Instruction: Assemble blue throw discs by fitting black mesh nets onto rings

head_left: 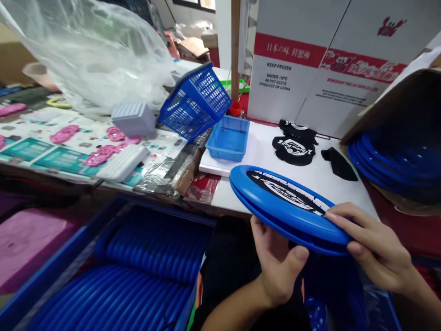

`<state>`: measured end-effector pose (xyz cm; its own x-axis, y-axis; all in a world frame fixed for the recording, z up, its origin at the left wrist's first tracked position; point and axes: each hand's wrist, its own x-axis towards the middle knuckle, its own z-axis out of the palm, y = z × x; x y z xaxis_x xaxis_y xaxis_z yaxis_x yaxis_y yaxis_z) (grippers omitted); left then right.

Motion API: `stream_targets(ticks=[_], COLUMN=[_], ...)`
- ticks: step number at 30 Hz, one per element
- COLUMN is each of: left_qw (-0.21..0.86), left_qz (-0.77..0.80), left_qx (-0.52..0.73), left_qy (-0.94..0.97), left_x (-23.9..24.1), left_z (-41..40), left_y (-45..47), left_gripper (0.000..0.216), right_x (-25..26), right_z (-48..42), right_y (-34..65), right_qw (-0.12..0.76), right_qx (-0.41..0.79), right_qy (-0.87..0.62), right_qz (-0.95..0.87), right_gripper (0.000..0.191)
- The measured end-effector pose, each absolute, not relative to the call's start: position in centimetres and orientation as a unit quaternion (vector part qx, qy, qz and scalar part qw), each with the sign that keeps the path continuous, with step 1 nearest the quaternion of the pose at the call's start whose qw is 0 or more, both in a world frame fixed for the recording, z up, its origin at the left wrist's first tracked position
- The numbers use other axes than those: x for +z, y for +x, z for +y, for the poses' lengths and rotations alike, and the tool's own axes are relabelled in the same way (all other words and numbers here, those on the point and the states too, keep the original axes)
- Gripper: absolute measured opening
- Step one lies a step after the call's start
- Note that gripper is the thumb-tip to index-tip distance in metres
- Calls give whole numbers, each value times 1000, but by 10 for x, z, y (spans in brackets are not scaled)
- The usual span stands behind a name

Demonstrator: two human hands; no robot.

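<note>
Two blue flying discs (251, 191) are held one on top of the other, tilted, over the near edge of the white work surface. A black and white round label with white lettering lies on the upper one. My right hand (379, 246) grips their right rim, its fingers on top by the label and its thumb at the edge. Below the discs, my left hand (275, 271) supports the underside with its fingers, the thumb standing apart from the rim. Behind them on the white surface lie black round labels (294, 151) and a black scrap (339, 164).
A light-blue tray (227, 154) and a tilted blue basket (195, 103) stand behind. At right, an open carton (386, 96) holds blue discs. Lower left, a blue crate (51, 276) holds stacked discs. Pink pieces (101, 156) lie left, near a plastic bag (99, 50).
</note>
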<state>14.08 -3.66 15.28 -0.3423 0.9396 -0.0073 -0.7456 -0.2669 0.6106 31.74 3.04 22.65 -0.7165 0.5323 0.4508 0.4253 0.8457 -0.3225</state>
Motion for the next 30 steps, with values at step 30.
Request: stream_targets(ticks=[30], left_qw=[519], left_qz=[309], left_qx=[780], left_qy=[165], left_x=[163], left_z=[-41], left_y=[106], left_gripper=[66], right_x=[206], right_z=[30], right_y=[322], right_qw=[332], right_qx=[233], right_qy=[-197], right_qz=[-893], right_gripper=[55])
